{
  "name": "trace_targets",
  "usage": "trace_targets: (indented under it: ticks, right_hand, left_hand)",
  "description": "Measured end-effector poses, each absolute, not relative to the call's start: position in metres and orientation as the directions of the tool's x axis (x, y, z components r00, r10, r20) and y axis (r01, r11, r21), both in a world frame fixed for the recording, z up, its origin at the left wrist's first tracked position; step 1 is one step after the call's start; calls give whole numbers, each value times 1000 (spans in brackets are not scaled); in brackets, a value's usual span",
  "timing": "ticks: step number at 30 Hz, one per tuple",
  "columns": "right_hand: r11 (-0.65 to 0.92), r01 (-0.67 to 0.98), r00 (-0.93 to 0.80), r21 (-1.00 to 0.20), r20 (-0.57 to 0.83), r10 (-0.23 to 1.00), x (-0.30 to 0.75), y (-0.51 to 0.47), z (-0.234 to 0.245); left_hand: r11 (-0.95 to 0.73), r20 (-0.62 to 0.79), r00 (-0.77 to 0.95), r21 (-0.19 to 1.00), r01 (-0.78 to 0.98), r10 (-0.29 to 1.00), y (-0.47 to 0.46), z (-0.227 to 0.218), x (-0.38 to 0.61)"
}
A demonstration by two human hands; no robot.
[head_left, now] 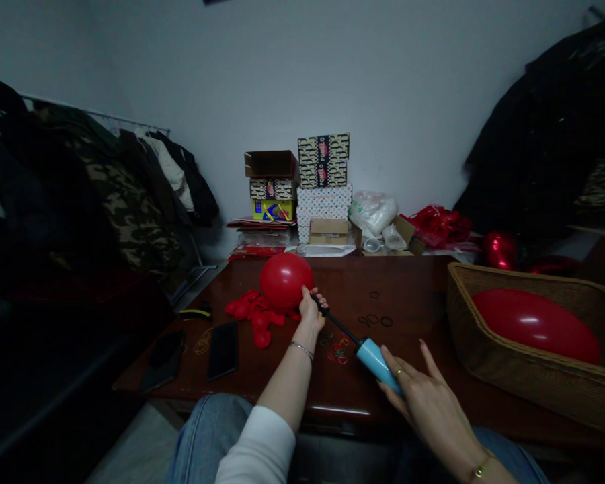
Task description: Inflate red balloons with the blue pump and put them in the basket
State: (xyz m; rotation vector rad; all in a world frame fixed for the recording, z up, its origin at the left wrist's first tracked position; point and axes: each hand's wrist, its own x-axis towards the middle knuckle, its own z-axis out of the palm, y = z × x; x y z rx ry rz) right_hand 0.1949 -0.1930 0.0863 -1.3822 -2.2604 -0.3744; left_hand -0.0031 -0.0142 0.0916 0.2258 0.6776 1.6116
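Note:
A small inflated red balloon point(286, 279) sits above the table's left middle. Its neck end meets my left hand point(313, 309), whose fingers are closed round the black end of a balloon pump. From there a thin black rod runs down to the pump's light-blue barrel point(378, 365). My right hand point(428, 403) grips that barrel, thumb below and fingers along the top, with one finger sticking out. Whether the neck is pinched by my left fingers or only fitted on the nozzle is hidden. Limp red balloons point(257, 316) lie heaped beneath the inflated one.
A wicker basket point(509, 359) holding a large red balloon point(539, 326) stands at the right. Small coloured bands point(339, 349) and black bands point(373, 320) lie mid-table. A dark phone point(223, 351) rests at left. Stacked boxes point(324, 202) line the back.

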Motion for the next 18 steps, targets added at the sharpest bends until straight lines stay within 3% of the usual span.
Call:
trace_targets:
  ticks: [9, 18]
  right_hand:
    - [405, 914, -363, 11, 467, 806, 156, -155, 96]
    - [423, 906, -357, -15, 511, 782, 147, -152, 86]
  left_hand:
    - [23, -239, -148, 591, -806, 960, -20, 87, 9]
    - [17, -237, -169, 623, -782, 957, -15, 83, 1]
